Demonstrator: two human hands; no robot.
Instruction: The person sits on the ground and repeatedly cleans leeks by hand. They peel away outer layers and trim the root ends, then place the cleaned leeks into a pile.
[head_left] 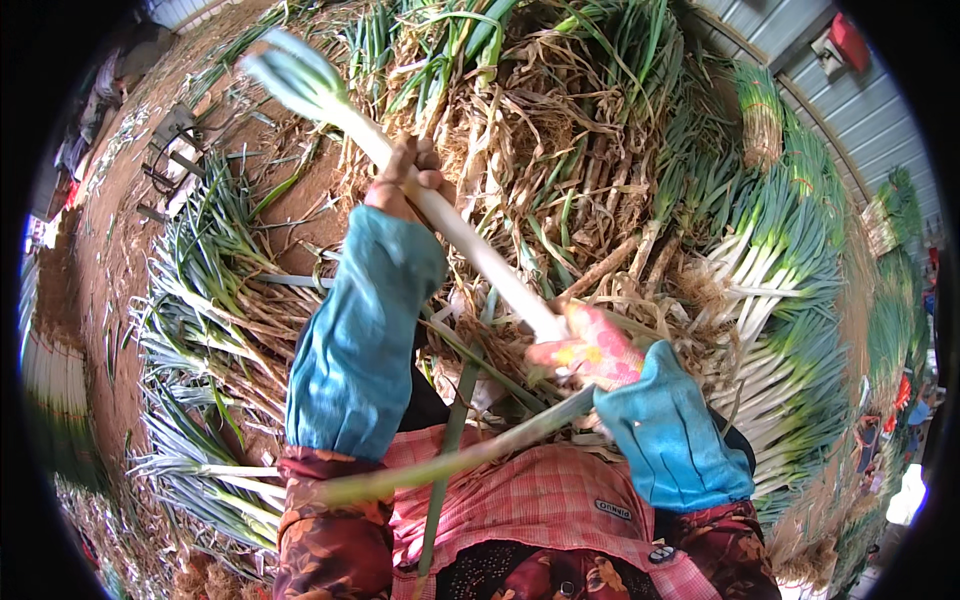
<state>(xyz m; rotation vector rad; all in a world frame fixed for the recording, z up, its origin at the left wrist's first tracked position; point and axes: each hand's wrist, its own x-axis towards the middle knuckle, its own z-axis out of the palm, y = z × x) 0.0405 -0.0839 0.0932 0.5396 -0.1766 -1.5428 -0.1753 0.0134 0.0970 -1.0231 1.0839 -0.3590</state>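
Observation:
A long leek (485, 258) slants across the middle, with a clean white shaft and its green top at the upper left. My left hand (408, 182), bare above a teal sleeve cover, has its fingers wrapped round the shaft below the greens. At the leek's lower end is my right hand (598, 350), in a pink patterned glove, closed about that end; its fingertips are partly hidden. A loose green leaf strip (455, 460), smeared by motion, runs from below the right hand toward the lower left over my checked apron (560, 490). Whether the right hand grips it I cannot tell.
Ahead lies a heap of unpeeled leeks (570, 140) with dry leaves. White-stemmed leeks (775, 300) are laid out at right; more leeks (215, 310) lie at left. Tied bundles (758, 115) stand by the metal wall (850, 110). A metal frame (178, 165) sits on the dirt at upper left.

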